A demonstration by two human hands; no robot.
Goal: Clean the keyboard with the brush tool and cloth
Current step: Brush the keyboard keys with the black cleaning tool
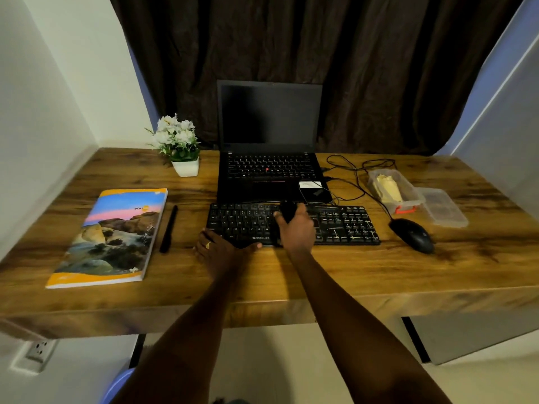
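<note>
head view: right hand (295, 230) grips the dark brush tool (287, 210) over the middle of the keyboard (345, 225) lying mid-desk (393, 272), relaxed left hand (223, 247) braces its near-left edge; sweep lightly along rows.

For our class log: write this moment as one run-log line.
stage: brush | right hand: grips brush over keyboard | left hand: rests on keyboard's near-left corner
</note>
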